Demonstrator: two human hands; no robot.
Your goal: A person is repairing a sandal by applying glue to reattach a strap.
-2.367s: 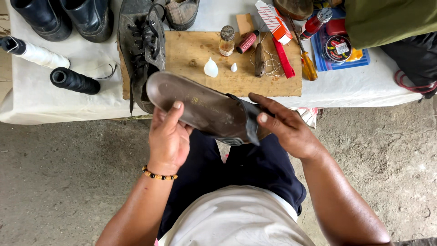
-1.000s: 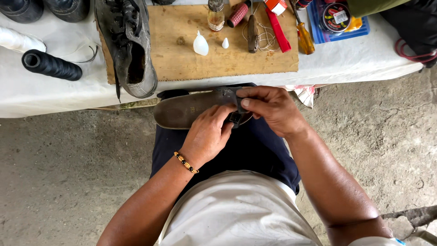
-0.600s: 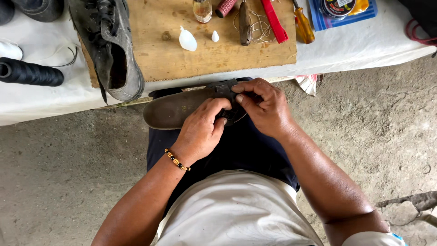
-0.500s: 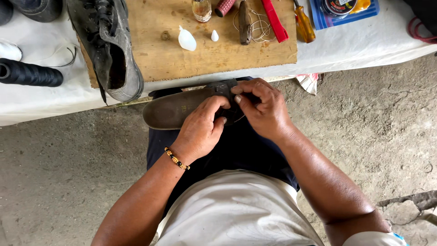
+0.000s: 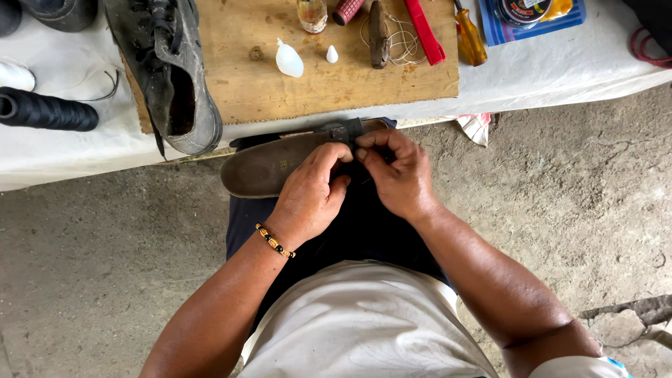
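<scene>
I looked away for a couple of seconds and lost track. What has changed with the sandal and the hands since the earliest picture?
The sandal came down from in front of the table to the lap, sole no longer turned up. The left hand left the sole's edge and joined the right hand at the dark strap. The worn shoe, wooden board and black thread spool lie as before.

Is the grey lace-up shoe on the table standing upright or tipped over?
Tipped on its side: the grey lace-up shoe shows its dark opening and laces sideways, across the wooden board.
</scene>
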